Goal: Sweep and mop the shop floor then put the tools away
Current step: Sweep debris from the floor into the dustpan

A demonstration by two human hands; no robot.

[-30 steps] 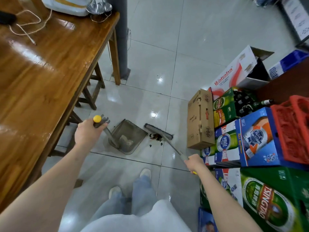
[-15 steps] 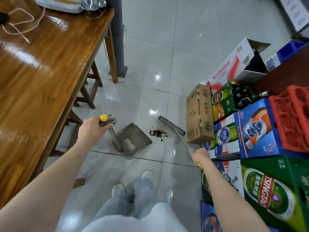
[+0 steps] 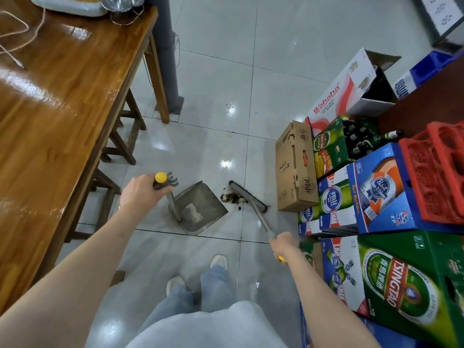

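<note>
A grey long-handled dustpan (image 3: 200,209) stands on the tiled floor with some pale litter inside. My left hand (image 3: 140,194) grips its yellow-capped handle top. My right hand (image 3: 285,246) grips the grey broom handle near its yellow end. The broom head (image 3: 247,195) lies on the floor just right of a small pile of dark debris (image 3: 232,197). The pile sits between the broom head and the dustpan's open mouth.
A glossy wooden table (image 3: 62,101) with stools beneath fills the left. A grey pillar (image 3: 167,59) stands behind it. Stacked beer cartons (image 3: 376,192), a brown cardboard box (image 3: 293,169) and a red crate (image 3: 437,172) line the right. My feet (image 3: 198,272) stand just behind the dustpan.
The broom head swung out towards the boxes, then came back left against the debris pile, pushing it nearer the dustpan. The dustpan has stayed about where it was.
</note>
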